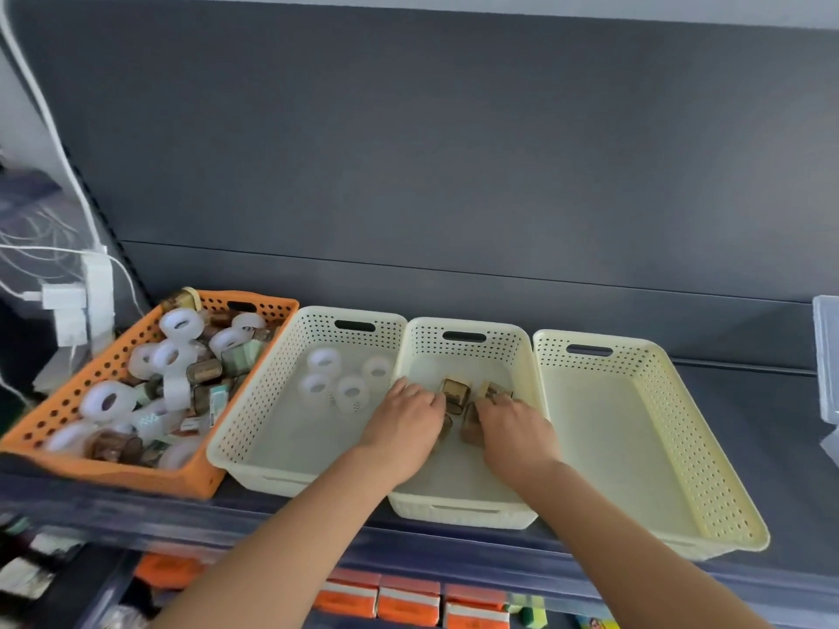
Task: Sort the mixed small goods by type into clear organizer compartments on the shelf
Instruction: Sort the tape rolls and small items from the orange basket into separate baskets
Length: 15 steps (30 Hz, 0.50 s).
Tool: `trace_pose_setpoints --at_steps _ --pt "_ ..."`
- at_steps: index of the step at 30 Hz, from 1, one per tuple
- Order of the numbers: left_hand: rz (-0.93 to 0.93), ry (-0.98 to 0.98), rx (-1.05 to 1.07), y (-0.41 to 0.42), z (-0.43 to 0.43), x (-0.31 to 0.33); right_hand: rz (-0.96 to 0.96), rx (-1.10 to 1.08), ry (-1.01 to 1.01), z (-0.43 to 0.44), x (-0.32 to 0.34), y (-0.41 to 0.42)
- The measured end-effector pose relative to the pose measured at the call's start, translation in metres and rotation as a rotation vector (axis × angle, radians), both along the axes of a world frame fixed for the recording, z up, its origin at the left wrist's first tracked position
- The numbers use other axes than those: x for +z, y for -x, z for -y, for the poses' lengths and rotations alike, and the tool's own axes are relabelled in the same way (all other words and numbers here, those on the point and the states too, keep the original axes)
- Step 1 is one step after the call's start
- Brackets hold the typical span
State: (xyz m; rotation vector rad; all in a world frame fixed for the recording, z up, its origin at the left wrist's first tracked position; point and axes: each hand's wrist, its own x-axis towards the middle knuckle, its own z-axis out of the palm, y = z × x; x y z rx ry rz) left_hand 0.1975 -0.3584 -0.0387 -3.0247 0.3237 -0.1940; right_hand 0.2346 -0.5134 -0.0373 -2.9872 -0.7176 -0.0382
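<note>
Orange packs (408, 601) line the lower shelf closest in, under two bare forearms that reach up and forward. Above them runs the dark front edge of the shelf (272, 524), and the front walls of the baskets sit close to it.

Both hands are inside the middle cream basket (463, 510). The left hand (404, 424) and the right hand (513, 429) lie close together, with fingers curled down onto a small cluster of brown boxes (455, 392) on the basket floor. Fingertips touch the boxes. Whether either grip truly clasps one cannot be told, because the knuckles hide the undersides.

The left cream basket (254, 401) stands rim to rim with the middle one and holds four white tape rolls (352, 392) near its far end. The right cream basket (694, 424) also touches the middle one, and its pale floor shows from wall to wall.

The orange basket (113, 474) at far left is angled, its far corner against the left cream basket. It is heaped with mixed tape rolls and brown boxes.

A clear container (826, 356) stands at the right edge, well apart. White cables and plugs (97, 288) hang at left, and a grey back panel (454, 174) closes the shelf behind.
</note>
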Motion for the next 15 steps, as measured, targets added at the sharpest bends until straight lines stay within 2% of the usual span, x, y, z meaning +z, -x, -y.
trace_pose_setpoints --at_steps 8,15 --pt "0.143 0.193 0.057 0.030 -0.066 0.040 0.087 0.089 -0.159 -0.040 0.025 -0.001" --pt "0.116 0.125 0.290 0.085 -0.176 0.062 0.130 0.317 -0.307 -0.140 0.049 0.029"
